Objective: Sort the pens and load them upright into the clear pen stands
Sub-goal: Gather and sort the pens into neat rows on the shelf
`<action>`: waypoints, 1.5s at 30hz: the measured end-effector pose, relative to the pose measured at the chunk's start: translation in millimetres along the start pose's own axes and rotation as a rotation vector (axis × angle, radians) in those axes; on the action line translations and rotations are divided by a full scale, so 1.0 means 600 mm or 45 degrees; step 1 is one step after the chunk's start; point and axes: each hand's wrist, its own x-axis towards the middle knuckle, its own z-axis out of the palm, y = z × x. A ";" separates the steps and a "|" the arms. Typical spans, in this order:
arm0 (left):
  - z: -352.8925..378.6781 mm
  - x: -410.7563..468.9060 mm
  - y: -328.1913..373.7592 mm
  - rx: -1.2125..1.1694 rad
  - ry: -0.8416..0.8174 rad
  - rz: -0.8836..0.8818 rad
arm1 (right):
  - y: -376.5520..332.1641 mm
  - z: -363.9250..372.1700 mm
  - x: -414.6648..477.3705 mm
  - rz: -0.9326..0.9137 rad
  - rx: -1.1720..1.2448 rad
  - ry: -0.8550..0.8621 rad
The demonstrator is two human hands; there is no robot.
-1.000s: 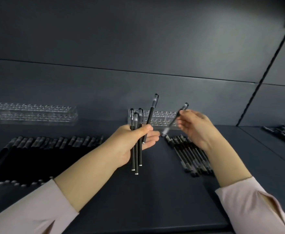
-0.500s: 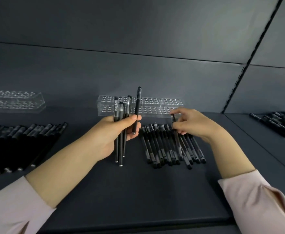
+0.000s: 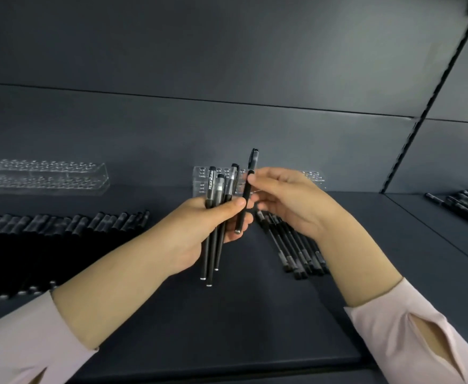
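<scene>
Sorting under way: left hand (image 3: 199,225) grips three pens (image 3: 216,195), right hand (image 3: 291,200) pinches fourth pen (image 3: 248,189) beside them. Far clear stands (image 3: 201,180) hold none (loading not begun); loose pens (image 3: 291,248) lie on surface (image 3: 255,314).

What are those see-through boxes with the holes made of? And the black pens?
The clear stands look like acrylic or similar hard plastic: see-through, glossy, bright edges; glass can't be ruled out. The pens in the left hand, and the single pen the right hand pinches, look like matte black plastic with translucent caps and small shiny, perhaps metal, end tips.
</scene>
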 end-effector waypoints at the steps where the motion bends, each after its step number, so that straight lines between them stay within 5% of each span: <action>1: -0.017 -0.005 0.007 0.030 0.019 0.007 | -0.004 0.024 0.009 -0.003 0.058 0.025; 7: -0.150 -0.020 0.049 0.061 0.266 -0.022 | -0.011 0.141 0.074 0.020 0.185 0.387; 14: -0.269 -0.039 0.061 -0.055 0.260 -0.109 | 0.058 0.231 0.102 0.201 -0.443 0.255; 27: -0.301 -0.042 0.051 -0.397 0.278 -0.022 | 0.085 0.276 0.096 0.152 -0.902 0.158; 36: -0.289 -0.050 0.047 -0.347 0.247 -0.109 | 0.079 0.280 0.090 0.068 -0.603 0.215; 40: -0.288 -0.057 0.048 -0.174 0.074 -0.180 | 0.069 0.281 0.092 -0.019 -0.008 0.173; 45: -0.278 -0.061 0.040 -0.044 0.001 -0.151 | 0.066 0.279 0.093 -0.025 0.352 0.110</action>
